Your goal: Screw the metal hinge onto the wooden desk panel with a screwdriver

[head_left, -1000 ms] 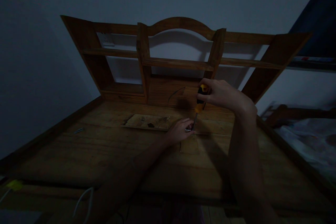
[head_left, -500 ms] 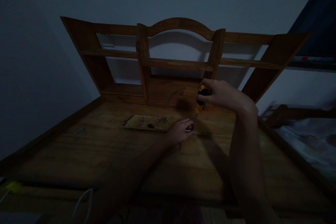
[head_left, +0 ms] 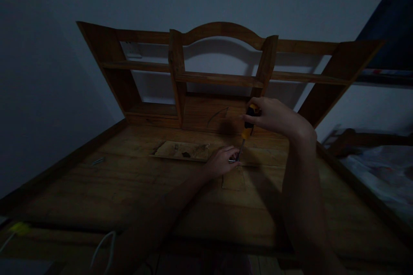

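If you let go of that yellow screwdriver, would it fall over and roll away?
Probably. The screwdriver stands nearly upright on its thin tip, steadied by the right hand and left hand, so it would likely tip. Its rounded handle might roll on the flat wooden desk.

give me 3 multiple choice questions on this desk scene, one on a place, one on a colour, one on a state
1. Where does the screwdriver tip meet the desk?
A. beside the left hand's fingertips
B. on the top shelf
C. at the desk's near edge

2. What colour is the screwdriver handle?
A. all red
B. yellow and black
C. green

3. How is the screwdriver held?
A. lying flat on the desk
B. near upright, handle gripped by the right hand
C. hanging from the hutch

Answers:
1. A, the shaft ends at the left hand.
2. B, yellow shows with black bands.
3. B, the right hand wraps the handle above the shaft.
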